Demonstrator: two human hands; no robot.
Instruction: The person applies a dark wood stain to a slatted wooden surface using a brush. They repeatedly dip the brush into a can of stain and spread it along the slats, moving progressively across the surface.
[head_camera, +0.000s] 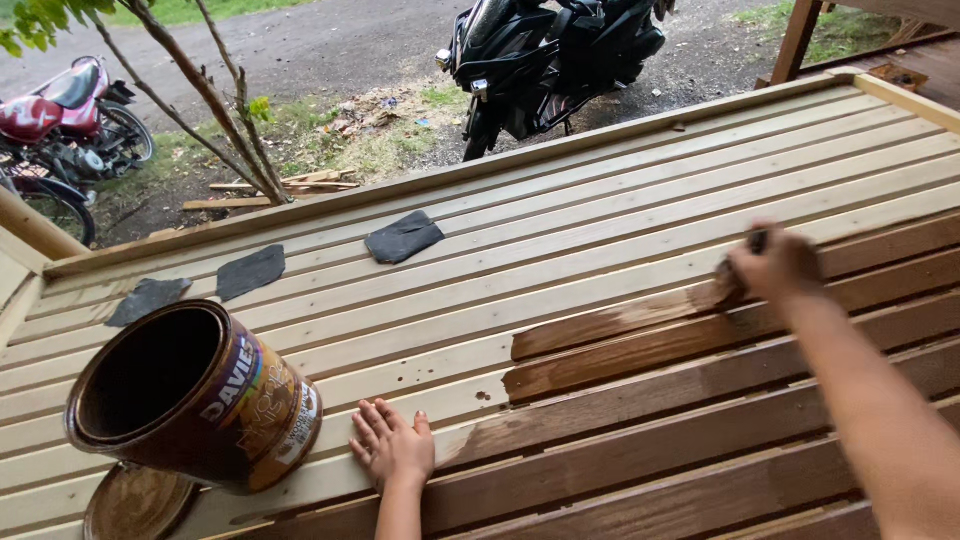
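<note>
The right hand (775, 265) has its grip closed on a brush (735, 280), blurred, at the stain's edge on the slatted wood surface (620, 190). The left hand (393, 447) lies flat, fingers spread, just beside the open tilted stain can (190, 395); a nudge could spill it

right hand (775, 265): motion-blurred; the dark brush-like tool it grips is too smeared to identify
round brown-stained tin lid (138, 503): cut off by the near edge, partly under the open brown paint can (195, 395)
red motorbike (65, 120): cropped at the left edge
black motorbike (550, 55): top cut off at the far edge
</note>
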